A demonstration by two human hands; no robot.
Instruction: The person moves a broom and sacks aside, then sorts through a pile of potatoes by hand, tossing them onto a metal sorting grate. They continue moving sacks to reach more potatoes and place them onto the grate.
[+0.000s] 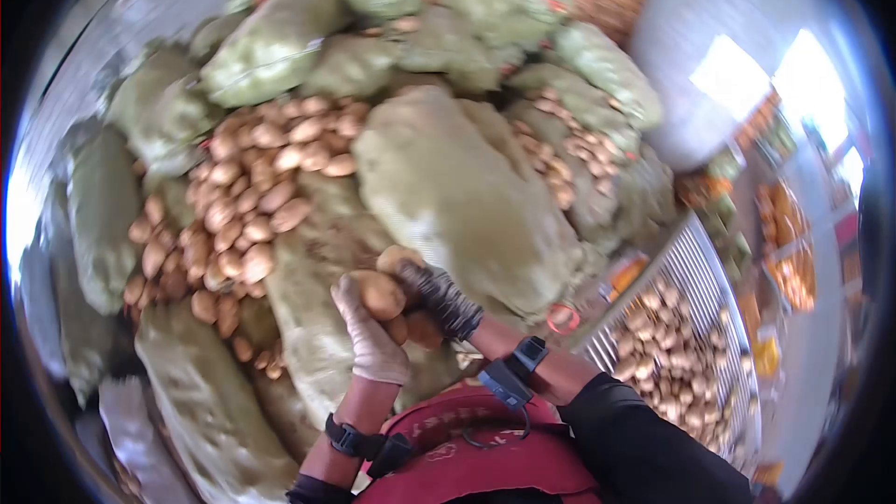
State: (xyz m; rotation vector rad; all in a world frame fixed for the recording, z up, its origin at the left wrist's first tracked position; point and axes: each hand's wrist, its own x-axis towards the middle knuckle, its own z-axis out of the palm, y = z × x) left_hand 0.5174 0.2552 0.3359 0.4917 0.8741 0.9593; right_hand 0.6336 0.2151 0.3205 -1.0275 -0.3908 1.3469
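Note:
In front of my body, my left hand [375, 355] in a pale glove cups several potatoes [377, 296] from below. My right hand [441, 299], in a dark striped glove, closes around the same cluster from the right. The fingers of both hands are partly hidden by the potatoes. Beneath them lies a green mesh sack [313, 308]. A heap of loose potatoes [245, 201] spreads over the sacks to the left. Just beyond my hands rests a large, full mesh sack [453, 191].
More filled sacks [275, 42] are stacked around the far and left sides. On the right, a ribbed metal tray [705, 266] holds many potatoes [667, 355]. A grey column [695, 47] rises behind it. Bags of orange produce [782, 215] stand at far right.

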